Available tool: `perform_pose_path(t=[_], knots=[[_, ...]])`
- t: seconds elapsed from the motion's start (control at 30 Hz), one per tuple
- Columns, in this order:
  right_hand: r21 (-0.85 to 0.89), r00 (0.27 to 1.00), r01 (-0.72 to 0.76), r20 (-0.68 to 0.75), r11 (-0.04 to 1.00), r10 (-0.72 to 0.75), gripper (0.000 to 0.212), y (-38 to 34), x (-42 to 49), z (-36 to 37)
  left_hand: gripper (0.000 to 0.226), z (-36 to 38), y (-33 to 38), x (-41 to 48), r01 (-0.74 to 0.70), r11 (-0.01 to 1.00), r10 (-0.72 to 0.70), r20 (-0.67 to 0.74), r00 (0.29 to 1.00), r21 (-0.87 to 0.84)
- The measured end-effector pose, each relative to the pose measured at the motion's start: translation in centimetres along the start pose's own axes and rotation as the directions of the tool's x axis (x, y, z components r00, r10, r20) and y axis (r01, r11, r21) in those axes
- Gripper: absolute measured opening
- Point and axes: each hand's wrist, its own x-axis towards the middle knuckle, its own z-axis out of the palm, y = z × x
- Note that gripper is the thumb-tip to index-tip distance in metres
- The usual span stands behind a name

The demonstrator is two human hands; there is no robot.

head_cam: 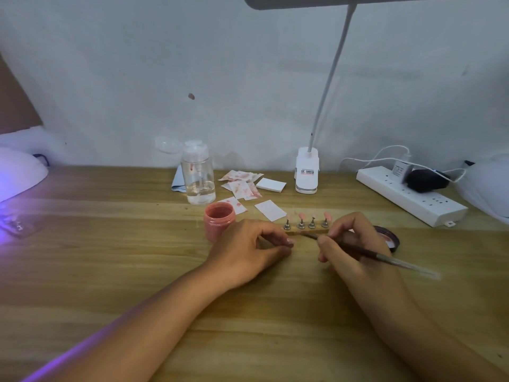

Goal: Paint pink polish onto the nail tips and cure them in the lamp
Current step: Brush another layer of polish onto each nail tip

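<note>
Several pink nail tips (302, 215) stand on small metal stands in a row on a wooden bar (308, 230). My left hand (249, 250) rests on the table at the bar's left end, its thumb and fingers pinched together; what they hold is hidden. My right hand (349, 244) grips a thin brush (385, 259) like a pen, its tip pointing left at the front of the bar. An open jar of pink polish (219, 220) stands just left of my left hand. Its dark lid (389, 238) lies behind my right hand. The curing lamp (16, 175) glows violet at the far left.
A clear pump bottle (198, 177) and stained paper wipes (242, 186) lie behind the jar. A white desk lamp (307, 175) is clamped at the back, and a power strip (410, 199) with a plugged charger lies at the right. The wooden table (110, 257) meets a white wall.
</note>
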Motion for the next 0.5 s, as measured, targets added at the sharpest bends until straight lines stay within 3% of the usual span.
perform_pose_path(t=[0.13,0.27,0.4,0.5], knots=[[0.005,0.993,0.103,-0.051,0.995,-0.102,0.012,-0.5,0.0,0.3,0.011,-0.5,-0.2,0.2,-0.003,1.0,0.003,-0.005,1.0,0.006],[0.126,1.0,0.005,0.024,0.992,-0.008,0.023,-2.8,1.0,0.8,0.009,-0.3,-0.3,0.1,0.007,0.999,-0.007,-0.01,1.0,0.037],[0.042,0.984,-0.038,0.174,0.998,0.03,0.007,-5.5,3.7,3.9,0.023,-0.4,-0.2,0.0,-0.002,0.992,0.006,-0.03,1.0,0.126],[-0.144,0.974,-0.045,0.215,0.989,0.075,0.013,-5.9,6.2,6.8,0.022,-0.4,-0.5,-0.3,-0.048,0.986,0.056,-0.047,0.997,0.162]])
